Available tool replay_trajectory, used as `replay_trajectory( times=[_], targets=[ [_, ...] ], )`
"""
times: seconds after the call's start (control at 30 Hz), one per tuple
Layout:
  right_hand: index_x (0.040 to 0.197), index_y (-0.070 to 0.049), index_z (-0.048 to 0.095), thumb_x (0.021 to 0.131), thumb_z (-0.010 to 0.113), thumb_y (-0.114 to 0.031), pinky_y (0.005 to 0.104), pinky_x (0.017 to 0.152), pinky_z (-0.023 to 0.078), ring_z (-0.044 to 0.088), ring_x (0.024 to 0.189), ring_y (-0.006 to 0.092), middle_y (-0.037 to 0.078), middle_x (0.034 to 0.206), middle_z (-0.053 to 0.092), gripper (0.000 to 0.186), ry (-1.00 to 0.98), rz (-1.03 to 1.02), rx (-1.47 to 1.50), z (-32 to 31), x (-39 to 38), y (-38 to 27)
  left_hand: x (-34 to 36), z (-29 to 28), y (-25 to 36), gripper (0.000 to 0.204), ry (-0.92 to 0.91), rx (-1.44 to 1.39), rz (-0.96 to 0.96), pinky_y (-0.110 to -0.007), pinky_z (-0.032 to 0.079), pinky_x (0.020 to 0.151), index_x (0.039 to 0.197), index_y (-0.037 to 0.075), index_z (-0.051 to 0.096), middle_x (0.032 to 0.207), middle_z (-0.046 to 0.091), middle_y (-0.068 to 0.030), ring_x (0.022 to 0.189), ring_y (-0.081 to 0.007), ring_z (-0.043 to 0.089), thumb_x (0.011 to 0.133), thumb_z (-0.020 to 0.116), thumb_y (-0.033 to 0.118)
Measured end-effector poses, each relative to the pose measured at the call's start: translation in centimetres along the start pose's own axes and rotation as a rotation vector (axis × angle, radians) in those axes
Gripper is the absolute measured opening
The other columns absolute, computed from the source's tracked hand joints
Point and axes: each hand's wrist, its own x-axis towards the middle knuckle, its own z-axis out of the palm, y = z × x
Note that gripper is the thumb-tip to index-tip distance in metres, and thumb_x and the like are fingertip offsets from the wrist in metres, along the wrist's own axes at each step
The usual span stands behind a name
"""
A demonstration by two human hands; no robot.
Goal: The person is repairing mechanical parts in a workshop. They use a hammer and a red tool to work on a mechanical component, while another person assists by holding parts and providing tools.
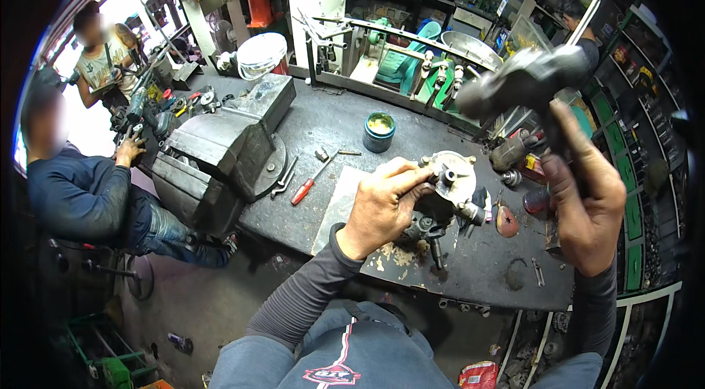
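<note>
A hammer (518, 82) is raised above the right side of the workbench, a little smeared by motion. My right hand (587, 202) is closed round its dark handle. Lower down, my left hand (385, 205) pinches at a short metal cylinder (450, 175), which looks like a socket, on top of a round metal housing (461, 187). My fingers partly hide that piece. The housing sits on the bench with a dark shaft-like part (436, 251) sticking out toward me. An open jar of yellowish grease (379, 132) stands beyond my left hand.
A large bench vise (213, 154) stands at the left. On the dark workbench (323, 114) lie a red-handled screwdriver (310, 182), a small spanner (539, 271) and loose parts. A white bucket (262, 55) is behind the vise. Two people (81, 191) are at the left, another at the far right.
</note>
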Motion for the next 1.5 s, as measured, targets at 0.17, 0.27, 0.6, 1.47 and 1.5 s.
replay_trajectory(
  times=[0.17,0.27,0.6,1.47,1.5],
  targets=[
    [0.141,-0.004,0.061,0.085,0.067,0.009,0.0344,0.064,0.051,0.065,0.069,0.0260,0.015,0.093,0.066,0.058,-0.402,-0.202,-0.388,1.1,-0.2,-0.4,0.1,-0.2,-0.1,0.025,-0.025,0.016,-0.008,-0.036,0.055,0.078,0.107,0.001,0.075,0.098,0.073,-0.0141,0.087,-0.0306,0.072,0.082,0.074,-0.003],
    [0.144,-0.010,0.060,0.085,0.072,0.000,0.0440,0.069,0.051,0.063,0.076,0.0350,0.015,0.089,0.062,0.061,-0.437,0.016,-0.408,0.8,0.1,-0.4,0.0,-0.3,0.0,0.025,-0.013,0.008,-0.017,-0.035,0.055,0.078,0.107,0.001,0.075,0.096,0.073,-0.0136,0.086,-0.0295,0.072,0.082,0.075,-0.004],
    [0.144,-0.008,0.058,0.086,0.071,0.002,0.0392,0.071,0.053,0.064,0.077,0.0343,0.016,0.090,0.063,0.061,-0.342,-0.162,-0.323,1.5,0.1,-0.3,0.0,-0.6,0.0,0.026,-0.049,0.000,-0.062,-0.034,0.056,0.080,0.108,0.001,0.075,0.099,0.074,-0.0141,0.088,-0.0288,0.072,0.083,0.076,-0.002],
    [0.133,0.008,0.056,0.099,0.071,-0.022,0.0244,0.042,0.043,0.054,0.051,0.0081,0.001,0.072,0.058,0.049,0.049,0.856,0.393,-0.5,-20.5,9.1,-7.1,-0.8,-1.6,0.029,0.239,0.130,-0.273,-0.033,0.052,0.078,0.119,0.001,0.071,0.092,0.067,-0.0134,0.082,-0.0223,0.064,0.090,0.072,0.002],
    [0.126,0.008,0.058,0.097,0.073,-0.022,0.0241,0.041,0.043,0.054,0.050,0.0076,0.001,0.071,0.058,0.044,0.066,0.920,0.424,0.1,-22.7,9.8,-9.2,-0.7,-1.8,0.026,0.173,0.142,-0.330,-0.032,0.052,0.079,0.116,0.000,0.071,0.093,0.067,-0.0129,0.081,-0.0221,0.063,0.090,0.071,0.003]
  ],
)
